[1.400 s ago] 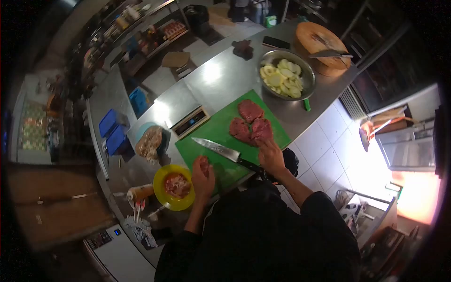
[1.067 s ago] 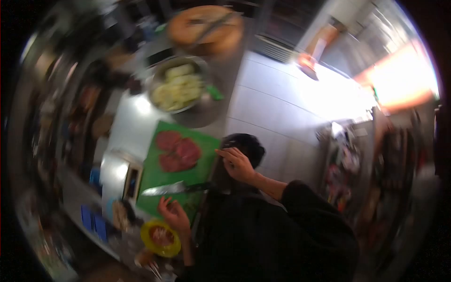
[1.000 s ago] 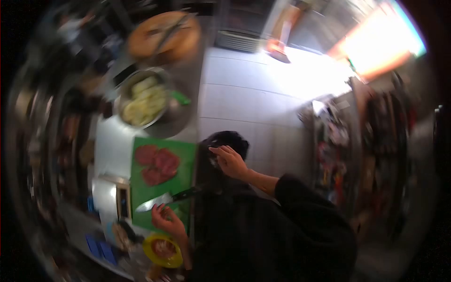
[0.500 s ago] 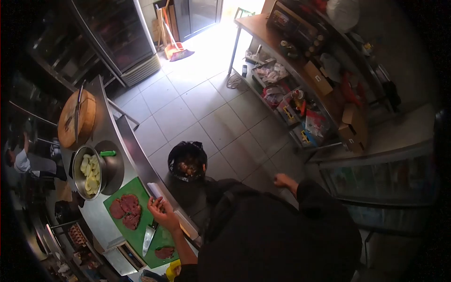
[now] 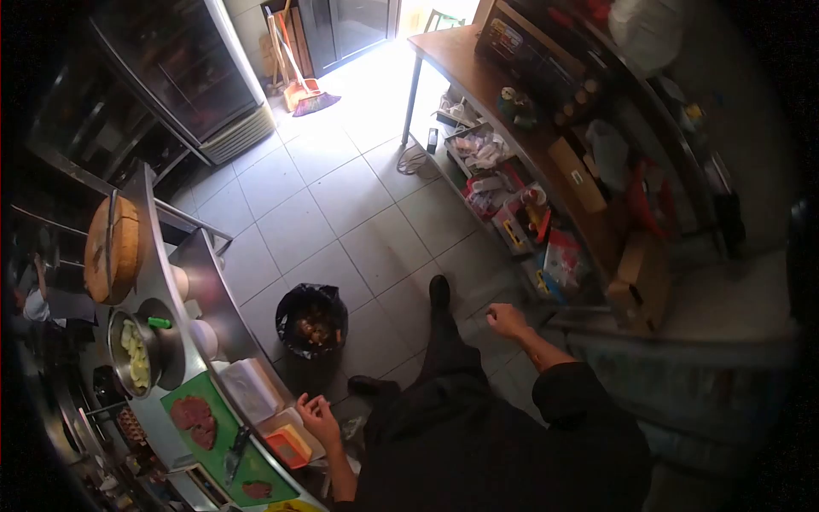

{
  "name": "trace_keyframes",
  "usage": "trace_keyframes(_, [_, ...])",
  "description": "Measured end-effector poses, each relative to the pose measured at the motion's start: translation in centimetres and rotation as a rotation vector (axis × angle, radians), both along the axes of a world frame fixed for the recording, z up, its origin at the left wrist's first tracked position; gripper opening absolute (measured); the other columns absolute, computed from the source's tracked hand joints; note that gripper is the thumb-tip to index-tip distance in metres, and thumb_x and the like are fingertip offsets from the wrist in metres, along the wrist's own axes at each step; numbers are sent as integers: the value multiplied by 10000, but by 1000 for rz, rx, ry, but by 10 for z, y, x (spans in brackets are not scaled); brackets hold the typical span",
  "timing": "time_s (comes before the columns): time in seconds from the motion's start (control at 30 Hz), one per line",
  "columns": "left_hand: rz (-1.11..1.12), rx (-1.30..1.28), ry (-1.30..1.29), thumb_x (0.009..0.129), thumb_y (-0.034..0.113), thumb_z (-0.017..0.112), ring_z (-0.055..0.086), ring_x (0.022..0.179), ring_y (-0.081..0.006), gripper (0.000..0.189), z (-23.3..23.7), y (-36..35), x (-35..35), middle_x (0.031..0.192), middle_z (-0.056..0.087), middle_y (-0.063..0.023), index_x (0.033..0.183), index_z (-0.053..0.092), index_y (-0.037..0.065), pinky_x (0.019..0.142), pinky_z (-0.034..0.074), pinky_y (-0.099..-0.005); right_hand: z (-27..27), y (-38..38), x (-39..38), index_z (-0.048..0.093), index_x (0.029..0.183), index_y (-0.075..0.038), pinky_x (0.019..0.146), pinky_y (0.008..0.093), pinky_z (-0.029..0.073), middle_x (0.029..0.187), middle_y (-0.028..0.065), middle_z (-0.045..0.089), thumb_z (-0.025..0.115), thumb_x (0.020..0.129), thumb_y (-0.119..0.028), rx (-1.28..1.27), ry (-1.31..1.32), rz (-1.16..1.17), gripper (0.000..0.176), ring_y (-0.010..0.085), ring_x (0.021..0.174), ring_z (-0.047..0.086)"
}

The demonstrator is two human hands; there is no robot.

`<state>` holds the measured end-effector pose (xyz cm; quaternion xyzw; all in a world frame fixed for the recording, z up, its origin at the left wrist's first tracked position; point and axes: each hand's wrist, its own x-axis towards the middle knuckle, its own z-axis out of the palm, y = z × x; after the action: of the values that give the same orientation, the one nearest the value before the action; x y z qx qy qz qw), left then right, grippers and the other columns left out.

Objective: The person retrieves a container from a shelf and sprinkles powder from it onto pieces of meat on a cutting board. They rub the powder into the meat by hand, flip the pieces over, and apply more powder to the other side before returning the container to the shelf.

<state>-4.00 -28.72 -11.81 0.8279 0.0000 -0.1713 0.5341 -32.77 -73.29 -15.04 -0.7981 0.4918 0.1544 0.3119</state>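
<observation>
My left hand (image 5: 319, 421) hangs beside the steel counter, fingers loosely bent and apart, with nothing visible in it. Below it are an orange-rimmed tub (image 5: 288, 448) and a white plastic container (image 5: 250, 388) on the under-shelf. On the counter, a green cutting board (image 5: 223, 425) carries slices of red meat (image 5: 194, 420), a smaller piece of meat (image 5: 257, 489) and a knife (image 5: 236, 455). My right hand (image 5: 508, 321) is out over the floor tiles, fingers curled closed, touching nothing that I can see.
A black-lined waste bin (image 5: 312, 321) with scraps stands on the floor. A steel bowl (image 5: 134, 352) of peeled pieces and a round wooden block (image 5: 112, 249) are on the counter. Shelving with a wooden top (image 5: 444, 43) is to the right; a person (image 5: 49, 305) is far left.
My body has turned away from the counter, and my feet now show. My left hand has moved off the board to beyond the counter edge. My right hand stays curled.
</observation>
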Motion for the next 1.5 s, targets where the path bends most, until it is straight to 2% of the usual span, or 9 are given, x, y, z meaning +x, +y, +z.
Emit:
trace_keyframes(0.1, [195, 69, 149, 959, 100, 650, 642, 850, -180, 437, -47, -22, -52, 988, 654, -132, 1332, 452, -11, 773, 548, -295, -22, -102, 20, 698, 1092, -61, 902, 468, 529, 1070, 166, 709, 622, 890, -219, -17, -53, 142, 268, 369, 1023, 665])
trace_keyframes(0.23, [-52, 515, 545, 925, 198, 696, 642, 865, -253, 423, -141, 68, -175, 1018, 628, -129, 1245, 507, -3, 811, 526, -397, -71, -208, 41, 635, 1156, -67, 939, 492, 509, 1132, 187, 647, 633, 877, -192, -209, 63, 231, 305, 388, 1080, 625])
trace_keyframes(0.3, [-130, 841, 623, 932, 235, 676, 653, 884, -288, 366, -111, 63, -228, 1024, 644, -137, 1179, 551, -5, 827, 519, -431, -100, -256, 41, 630, 1152, -43, 925, 497, 515, 1096, 204, 641, 636, 858, -168, -298, 29, 205, 320, 393, 1065, 623])
trace_keyframes(0.37, [-1328, 1308, 775, 936, 251, 654, 661, 975, -297, 371, -91, 77, -260, 1060, 657, -173, 1191, 581, -8, 865, 516, -439, -120, -297, 46, 626, 1148, -34, 929, 506, 506, 1103, 214, 632, 636, 852, -168, -315, -12, 157, 325, 405, 1073, 613])
trace_keyframes(0.43, [-617, 1141, 943, 938, 251, 653, 661, 977, -297, 372, -72, 66, -285, 1062, 656, -172, 1194, 580, -9, 865, 517, -438, -143, -335, 54, 623, 1144, -25, 932, 515, 497, 1111, 225, 624, 636, 846, -168, -338, -57, 116, 331, 416, 1081, 603])
trace_keyframes(0.57, [-268, 937, 963, 940, 249, 651, 660, 982, -296, 373, -59, 23, -279, 1067, 656, -172, 1198, 578, -9, 866, 517, -437, -165, -395, 77, 584, 1210, 6, 1010, 536, 428, 1248, 266, 554, 627, 854, -170, -431, 98, 151, 399, 460, 1183, 524])
trace_keyframes(1.03, [-161, 968, 993, 949, 245, 644, 658, 997, -295, 377, -112, -135, -178, 1083, 654, -172, 1215, 570, -12, 868, 520, -434, -304, -563, 32, 453, 1377, 67, 1075, 525, 412, 1336, 330, 499, 618, 891, -193, -502, 357, -98, 575, 490, 1244, 504])
trace_keyframes(1.23, [-170, 1064, 1104, 952, 243, 640, 657, 1004, -294, 379, -135, -211, -176, 1090, 654, -171, 1223, 566, -12, 869, 521, -432, -372, -676, -76, 499, 1344, 109, 1081, 490, 429, 1310, 298, 621, 670, 852, -253, -474, 663, -666, 634, 441, 1250, 585])
trace_keyframes(1.5, [-144, 1097, 1195, 957, 241, 636, 655, 1013, -293, 382, -165, -280, -179, 1099, 653, -171, 1232, 561, -14, 870, 522, -430, -374, -681, -126, 475, 1381, 103, 1080, 465, 451, 1390, 276, 567, 750, 791, -370, -267, 751, -680, 805, 416, 1294, 555])
